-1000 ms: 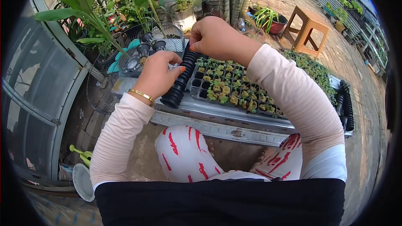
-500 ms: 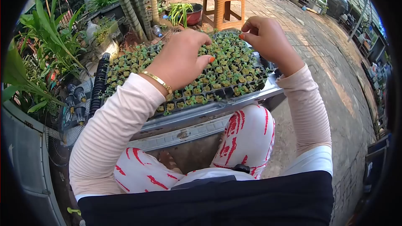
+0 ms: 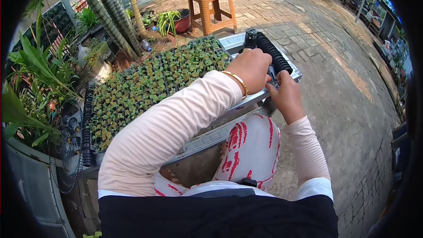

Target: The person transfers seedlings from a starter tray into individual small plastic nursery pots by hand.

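My left hand, with a gold bracelet at its wrist, is closed over the right end of the metal bench. Its fingers curl down beside a stack of black ribbed pots; what they grip is mostly hidden. My right hand is closed too, thumb and fingers pinched at the near end of that stack. Between the two hands shows a small dark piece I cannot make out. Just beyond my left hand stands a black slotted pot. Trays of seedlings lie to the left of my hands.
An orange woven-look stool stands behind the bench. Another black ribbed stack is at the bench's left end, near loose dark pots. A red planter and tree trunks are behind. Paving extends right.
Both hands have left their place above the seedlings. They came together at the black stack on the bench's right end. The view has turned to the right.
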Tool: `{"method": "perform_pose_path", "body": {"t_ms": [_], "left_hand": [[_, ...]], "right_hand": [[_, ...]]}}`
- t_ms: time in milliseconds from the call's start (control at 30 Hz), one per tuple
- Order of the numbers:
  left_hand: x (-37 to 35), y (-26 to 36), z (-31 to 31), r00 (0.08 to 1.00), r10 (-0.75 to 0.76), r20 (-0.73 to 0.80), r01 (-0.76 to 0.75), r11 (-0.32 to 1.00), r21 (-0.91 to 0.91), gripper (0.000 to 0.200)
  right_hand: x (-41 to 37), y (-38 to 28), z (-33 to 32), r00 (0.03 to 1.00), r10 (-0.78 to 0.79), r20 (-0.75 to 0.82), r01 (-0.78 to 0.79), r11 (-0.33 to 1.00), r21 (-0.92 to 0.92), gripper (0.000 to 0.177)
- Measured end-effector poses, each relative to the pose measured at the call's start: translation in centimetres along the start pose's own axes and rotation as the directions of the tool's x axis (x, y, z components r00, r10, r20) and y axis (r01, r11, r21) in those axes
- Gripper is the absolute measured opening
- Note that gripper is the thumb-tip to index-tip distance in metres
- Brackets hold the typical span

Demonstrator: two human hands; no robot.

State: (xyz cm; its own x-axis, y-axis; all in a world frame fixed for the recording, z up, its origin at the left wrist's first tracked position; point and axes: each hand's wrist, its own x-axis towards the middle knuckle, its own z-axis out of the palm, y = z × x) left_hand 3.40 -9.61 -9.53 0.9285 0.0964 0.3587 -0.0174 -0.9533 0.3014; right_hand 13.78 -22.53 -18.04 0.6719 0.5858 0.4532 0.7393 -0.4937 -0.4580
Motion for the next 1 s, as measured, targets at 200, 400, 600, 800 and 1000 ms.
{"method": "perform_pose_path", "body": {"t_ms": [200, 400, 600, 800, 1000], "left_hand": [[-0.2, -0.8, 0.6, 0.999, -0.042, -0.028, 0.041, 0.998, -0.054, 0.035], [-1.1, -1.5, -1.7, 0.985, -0.155, -0.079, 0.137, 0.971, -0.198, 0.047], [-3.8, -0.9, -5.3, 0.970, -0.233, -0.061, 0.033, 0.376, -0.926, 0.072], [-11.6, 0.6, -7.6, 0.924, -0.286, -0.253, -0.109, 0.439, -0.892, 0.070], [-18.9, -1.1, -10.5, 0.845, -0.182, -0.504, -0.162, 0.810, -0.563, 0.073]], "right_hand": [[-0.1, 0.4, 0.0, 0.997, -0.010, -0.072, 0.022, 0.986, 0.166, 0.029], [0.4, -1.9, -2.6, 0.984, 0.032, -0.175, 0.059, 0.869, 0.491, 0.027], [0.5, -7.2, -4.5, 0.957, -0.169, -0.236, 0.290, 0.585, 0.757, 0.028], [-2.4, -12.1, -3.1, 0.927, -0.371, -0.046, 0.168, 0.305, 0.937, 0.029], [-1.4, -17.3, -4.8, 0.875, -0.485, -0.012, 0.131, 0.213, 0.968, 0.021]]}}
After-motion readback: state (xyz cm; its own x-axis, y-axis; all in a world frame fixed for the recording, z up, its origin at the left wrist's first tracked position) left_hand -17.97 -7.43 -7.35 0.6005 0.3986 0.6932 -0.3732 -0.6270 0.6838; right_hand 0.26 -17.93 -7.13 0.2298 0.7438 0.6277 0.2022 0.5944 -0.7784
